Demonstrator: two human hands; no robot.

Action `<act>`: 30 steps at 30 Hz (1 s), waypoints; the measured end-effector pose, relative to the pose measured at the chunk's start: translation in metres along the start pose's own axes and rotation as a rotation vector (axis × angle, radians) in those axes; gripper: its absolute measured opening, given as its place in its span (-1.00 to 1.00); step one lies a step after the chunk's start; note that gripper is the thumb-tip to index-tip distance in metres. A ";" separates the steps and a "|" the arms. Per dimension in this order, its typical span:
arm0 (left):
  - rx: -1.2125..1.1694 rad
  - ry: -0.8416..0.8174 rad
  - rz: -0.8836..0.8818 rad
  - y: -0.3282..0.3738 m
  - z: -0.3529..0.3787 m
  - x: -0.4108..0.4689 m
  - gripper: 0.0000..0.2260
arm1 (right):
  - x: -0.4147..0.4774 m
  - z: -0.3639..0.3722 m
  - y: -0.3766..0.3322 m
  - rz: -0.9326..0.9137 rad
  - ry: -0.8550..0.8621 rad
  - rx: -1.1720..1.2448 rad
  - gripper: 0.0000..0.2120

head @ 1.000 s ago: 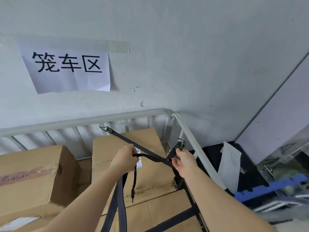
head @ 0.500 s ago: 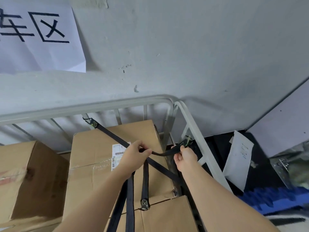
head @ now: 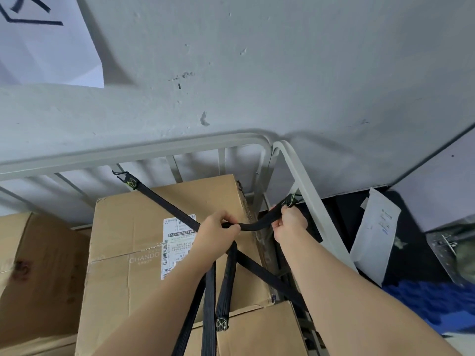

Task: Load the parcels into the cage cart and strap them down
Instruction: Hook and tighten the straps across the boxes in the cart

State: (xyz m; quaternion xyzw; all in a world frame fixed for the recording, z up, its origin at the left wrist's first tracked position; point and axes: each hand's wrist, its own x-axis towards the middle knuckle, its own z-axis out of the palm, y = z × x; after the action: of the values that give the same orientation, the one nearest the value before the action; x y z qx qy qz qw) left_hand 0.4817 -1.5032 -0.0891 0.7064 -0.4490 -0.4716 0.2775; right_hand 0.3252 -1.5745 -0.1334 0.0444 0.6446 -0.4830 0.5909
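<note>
Nearest, bottom centre: a low cardboard box (head: 259, 335) w/ two black strap runs (head: 209, 312) crossing its near-left edge and rising toward the hands. A third strap end (head: 226, 283) hangs down beside them, w/ a stitched tip and metal fitting resting at the seam btwn this box and the taller one behind.

Left hand (head: 214, 237) sits over the top of the big cardboard parcel (head: 133, 227), fingers clenched around black strap webbing; the strap runs gather under the fist. Right hand (head: 289, 223) is just right of it, at the parcel's right edge, pinching the same short strap length (head: 254, 224), which sags slightly btwn the two hands. Its far end, w/ yellow-green stitching, meets the cage cart's right side rail (head: 305, 191); can't tell if the hook is engaged there.

The parcel carries a white shipping label (head: 177, 242) w/ barcode and faint "CHANDO" print. Another strap (head: 164, 201) runs diagonally over its top, from the far-left hook (head: 120, 173) caught on the cart's back bars down to the near right. A second cardboard box (head: 38, 273) stands left, inside the cart.

Far: cart's back rail (head: 128, 150) against a grey wall (head: 257, 73), w/ a paper sign (head: 46, 47) top left. Right, outside the cart: a white mailer (head: 375, 235) on a dark surface.
</note>
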 end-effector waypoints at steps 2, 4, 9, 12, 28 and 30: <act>-0.003 0.008 -0.006 -0.002 0.000 -0.002 -0.95 | 0.000 0.002 0.002 0.022 0.003 -0.059 -0.83; -0.002 0.016 -0.005 -0.002 -0.003 -0.005 -0.92 | -0.003 0.005 0.003 0.041 0.001 -0.112 -0.87; 0.016 0.014 0.026 0.002 -0.012 -0.015 -0.88 | -0.006 0.021 -0.005 0.002 -0.001 -0.200 -0.91; 0.007 0.004 0.028 0.002 -0.013 -0.018 -0.90 | -0.009 0.026 -0.005 0.004 0.030 -0.288 -0.94; -0.092 -0.020 -0.048 0.002 -0.037 -0.042 -0.80 | -0.089 0.025 0.047 0.090 -0.235 0.003 -0.81; -0.094 -0.022 -0.055 -0.001 -0.047 -0.053 -0.83 | -0.104 0.021 0.055 0.083 -0.259 -0.032 -0.82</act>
State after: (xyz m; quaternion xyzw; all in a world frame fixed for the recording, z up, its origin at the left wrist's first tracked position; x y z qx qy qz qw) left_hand 0.5175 -1.4564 -0.0486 0.6995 -0.4096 -0.5073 0.2925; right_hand 0.4058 -1.5068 -0.0776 -0.0011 0.5681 -0.4497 0.6892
